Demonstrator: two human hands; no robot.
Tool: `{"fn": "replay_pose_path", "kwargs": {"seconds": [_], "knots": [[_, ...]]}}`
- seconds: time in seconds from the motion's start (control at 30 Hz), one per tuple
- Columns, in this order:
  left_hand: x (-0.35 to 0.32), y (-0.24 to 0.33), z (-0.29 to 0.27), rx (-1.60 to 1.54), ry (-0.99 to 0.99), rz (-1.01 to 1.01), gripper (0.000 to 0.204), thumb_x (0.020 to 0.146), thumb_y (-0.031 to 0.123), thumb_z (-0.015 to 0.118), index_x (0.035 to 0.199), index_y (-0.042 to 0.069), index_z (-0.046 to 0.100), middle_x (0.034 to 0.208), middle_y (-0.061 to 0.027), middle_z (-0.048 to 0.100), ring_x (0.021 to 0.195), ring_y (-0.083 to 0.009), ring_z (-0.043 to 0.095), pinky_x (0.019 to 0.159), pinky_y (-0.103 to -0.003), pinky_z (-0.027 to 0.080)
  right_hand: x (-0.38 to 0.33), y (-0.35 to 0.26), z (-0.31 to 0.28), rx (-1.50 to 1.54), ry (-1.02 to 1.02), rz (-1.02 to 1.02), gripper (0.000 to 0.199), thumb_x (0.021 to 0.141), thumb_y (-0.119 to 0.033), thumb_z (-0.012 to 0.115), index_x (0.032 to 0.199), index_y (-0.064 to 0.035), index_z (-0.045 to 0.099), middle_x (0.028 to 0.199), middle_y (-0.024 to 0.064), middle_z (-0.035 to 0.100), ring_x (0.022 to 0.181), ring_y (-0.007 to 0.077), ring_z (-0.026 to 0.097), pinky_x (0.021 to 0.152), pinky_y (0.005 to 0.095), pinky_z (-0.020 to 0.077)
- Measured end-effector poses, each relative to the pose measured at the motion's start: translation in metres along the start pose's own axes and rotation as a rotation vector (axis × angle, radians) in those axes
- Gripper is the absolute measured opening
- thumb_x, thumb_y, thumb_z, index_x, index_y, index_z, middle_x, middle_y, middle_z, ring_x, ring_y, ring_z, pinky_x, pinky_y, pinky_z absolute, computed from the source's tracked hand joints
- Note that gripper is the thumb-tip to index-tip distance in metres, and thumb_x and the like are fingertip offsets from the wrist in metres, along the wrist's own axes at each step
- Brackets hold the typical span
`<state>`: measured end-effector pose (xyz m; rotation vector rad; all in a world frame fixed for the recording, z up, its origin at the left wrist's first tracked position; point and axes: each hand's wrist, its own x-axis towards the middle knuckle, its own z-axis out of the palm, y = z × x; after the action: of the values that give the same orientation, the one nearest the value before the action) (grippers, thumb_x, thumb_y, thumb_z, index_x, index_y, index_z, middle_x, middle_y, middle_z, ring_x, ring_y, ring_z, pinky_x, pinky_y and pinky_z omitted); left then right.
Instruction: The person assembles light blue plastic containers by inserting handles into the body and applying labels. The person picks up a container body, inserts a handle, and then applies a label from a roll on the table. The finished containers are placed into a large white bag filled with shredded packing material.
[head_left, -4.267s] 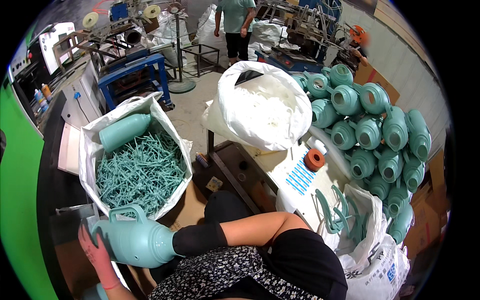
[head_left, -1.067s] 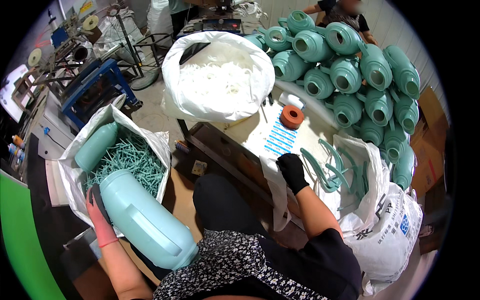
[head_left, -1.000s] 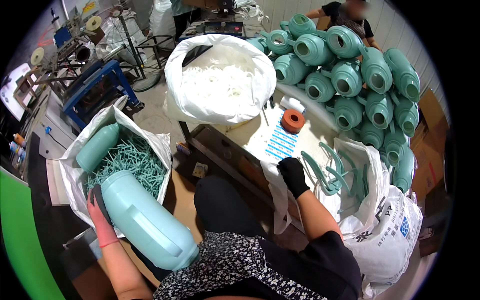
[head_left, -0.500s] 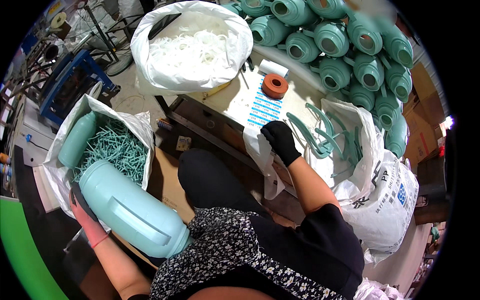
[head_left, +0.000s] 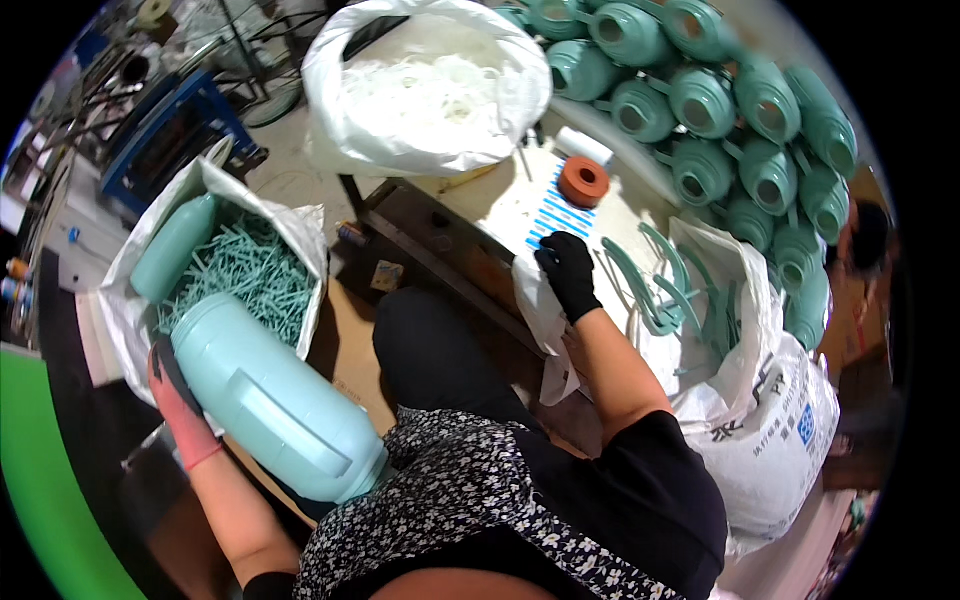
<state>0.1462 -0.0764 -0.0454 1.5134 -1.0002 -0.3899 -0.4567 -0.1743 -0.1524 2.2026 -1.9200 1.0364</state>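
Note:
A pale teal plastic thermos shell (head_left: 270, 400) with a long side handle lies slanted across my left side, its narrow end against my apron. My left hand (head_left: 178, 395), in a pink and grey glove, grips it near its wide end. My right hand (head_left: 568, 275), in a black glove, is over the lower end of a sheet of blue and white labels (head_left: 560, 218) on the worktable. Its fingers are curled closed, and whatever they pinch is hidden. Below the hand, pale backing film (head_left: 537, 310) hangs over the table edge.
An orange tape roll (head_left: 584, 182) sits on the sheet. Teal handles (head_left: 655, 290) lie beside and in a white sack (head_left: 745, 350) at right. Stacked teal shells (head_left: 705, 105) stand behind. A sack of white rings (head_left: 430, 100) is ahead; another with teal strips (head_left: 255, 275) is at left.
The whole view has shifted, with the table and sacks now farther right. My right hand has moved slightly up the label sheet. My left hand keeps its grip on the thermos shell.

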Motion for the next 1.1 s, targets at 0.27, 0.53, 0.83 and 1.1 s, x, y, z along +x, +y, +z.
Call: {"fn": "replay_pose_path", "kwargs": {"seconds": [0.27, 0.53, 0.83, 1.1], "knots": [[0.001, -0.008, -0.009, -0.107, -0.013, -0.019, 0.032, 0.097, 0.018, 0.049, 0.118, -0.004, 0.058, 0.11, -0.0089, 0.063, 0.099, -0.0156, 0.057, 0.089, -0.027, 0.044, -0.006, 0.002, -0.001, 0.058, -0.02, -0.14, 0.01, 0.077, -0.011, 0.067, 0.085, -0.0067, 0.065, 0.098, 0.0107, 0.064, 0.094, 0.0302, 0.06, 0.083, 0.0387, 0.0475], [-0.005, -0.001, -0.007, -0.142, 0.031, -0.075, 0.03, 0.096, 0.021, 0.052, 0.115, -0.001, 0.06, 0.105, -0.0065, 0.063, 0.095, -0.0143, 0.057, 0.086, -0.026, 0.044, -0.009, -0.016, -0.016, 0.311, -0.002, -0.007, 0.014, 0.081, -0.01, 0.064, 0.092, -0.0016, 0.062, 0.093, 0.014, 0.063, 0.09, 0.0312, 0.06, 0.08, 0.0365, 0.0473], [-0.011, 0.012, -0.003, -0.176, 0.05, -0.129, 0.029, 0.094, 0.022, 0.056, 0.112, -0.001, 0.061, 0.098, -0.0062, 0.063, 0.089, -0.0125, 0.058, 0.08, -0.025, 0.046, -0.017, -0.01, 0.0, 0.095, -0.038, -0.074, 0.041, 0.078, -0.013, 0.066, 0.117, -0.0055, 0.058, 0.111, 0.0156, 0.061, 0.104, 0.0329, 0.057, 0.091, 0.0407, 0.0459], [-0.01, -0.001, -0.008, -0.133, 0.062, -0.13, 0.032, 0.095, 0.025, 0.054, 0.11, -0.002, 0.062, 0.1, -0.0071, 0.063, 0.091, -0.0139, 0.057, 0.082, -0.025, 0.044, -0.016, -0.015, 0.003, 0.026, -0.044, -0.08, 0.044, 0.077, -0.012, 0.068, 0.12, -0.0052, 0.057, 0.11, 0.0168, 0.061, 0.104, 0.0339, 0.058, 0.091, 0.0415, 0.0462]]}}
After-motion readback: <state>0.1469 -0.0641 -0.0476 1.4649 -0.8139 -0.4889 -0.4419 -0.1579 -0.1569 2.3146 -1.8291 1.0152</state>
